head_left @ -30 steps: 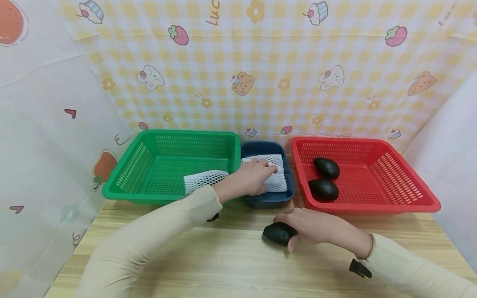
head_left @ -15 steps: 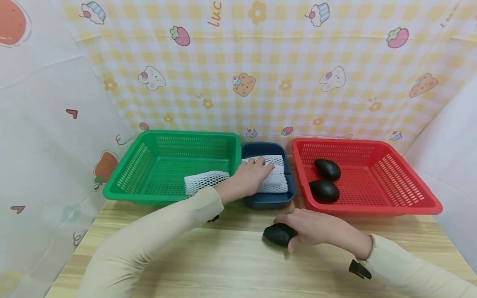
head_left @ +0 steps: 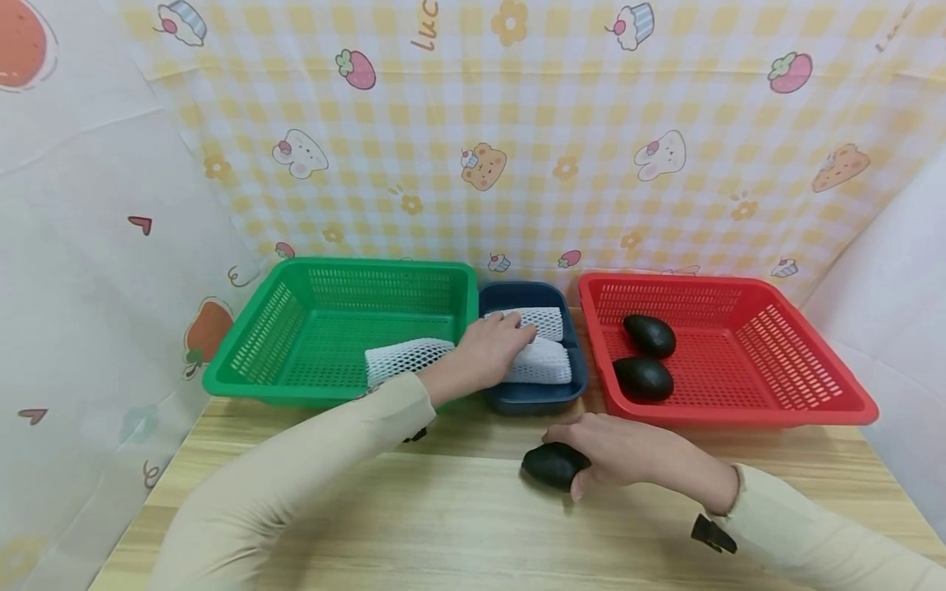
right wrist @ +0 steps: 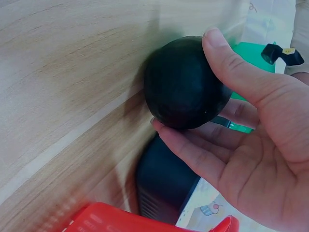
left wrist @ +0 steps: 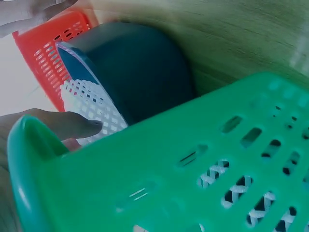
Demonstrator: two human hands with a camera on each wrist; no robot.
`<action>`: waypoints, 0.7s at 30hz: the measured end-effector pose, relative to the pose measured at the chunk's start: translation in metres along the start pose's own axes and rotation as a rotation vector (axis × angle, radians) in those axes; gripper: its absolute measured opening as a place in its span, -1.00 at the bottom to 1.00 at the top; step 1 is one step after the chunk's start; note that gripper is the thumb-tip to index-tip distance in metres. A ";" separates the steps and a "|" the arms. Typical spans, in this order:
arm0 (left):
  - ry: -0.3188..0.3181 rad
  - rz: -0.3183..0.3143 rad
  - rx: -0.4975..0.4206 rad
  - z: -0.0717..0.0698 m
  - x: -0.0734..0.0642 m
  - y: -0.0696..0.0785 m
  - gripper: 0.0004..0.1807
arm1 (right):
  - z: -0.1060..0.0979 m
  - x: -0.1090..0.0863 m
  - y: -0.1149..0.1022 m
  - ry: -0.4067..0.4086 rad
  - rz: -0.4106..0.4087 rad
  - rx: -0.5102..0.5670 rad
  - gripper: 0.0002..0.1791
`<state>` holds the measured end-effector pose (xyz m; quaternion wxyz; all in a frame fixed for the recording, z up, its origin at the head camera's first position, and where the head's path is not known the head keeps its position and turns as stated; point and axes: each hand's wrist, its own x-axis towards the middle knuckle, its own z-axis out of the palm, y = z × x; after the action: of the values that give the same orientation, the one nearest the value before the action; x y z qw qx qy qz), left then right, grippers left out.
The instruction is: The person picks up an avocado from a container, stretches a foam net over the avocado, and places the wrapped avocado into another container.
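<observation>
The right-hand grip (head_left: 619, 450) holds an avocado (head_left: 551, 465) at the desk (head_left: 443, 525) — it could slip if pressure eases. The left-hand grip (head_left: 482, 353) touches net sleeves (head_left: 545, 365) in the blue bin (head_left: 534, 404); whether it pinches one I can't tell — adjoining mesh might snag.

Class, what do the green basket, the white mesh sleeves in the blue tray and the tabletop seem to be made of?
Green basket: probably molded plastic, slightly glossy, given its smooth rim and regular slots. White mesh sleeves: likely soft foam, matte, judging by thick diamond netting. Tabletop: faintly shiny wood or laminate; the streaked grain fits both.
</observation>
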<state>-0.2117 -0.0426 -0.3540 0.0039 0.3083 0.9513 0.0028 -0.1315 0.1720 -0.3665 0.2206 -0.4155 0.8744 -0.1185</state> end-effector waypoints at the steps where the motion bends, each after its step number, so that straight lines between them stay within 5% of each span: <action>1: 0.007 0.002 -0.003 -0.001 0.000 0.000 -0.62 | 0.000 0.000 0.000 0.000 -0.002 -0.001 -0.24; 21: 0.147 0.066 -0.011 -0.028 -0.019 0.000 -0.76 | 0.001 0.001 0.004 0.001 -0.010 0.013 -0.22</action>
<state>-0.1961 -0.0538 -0.3262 -0.0643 0.3385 0.9383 0.0307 -0.1337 0.1737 -0.3690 0.2223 -0.4186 0.8716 -0.1255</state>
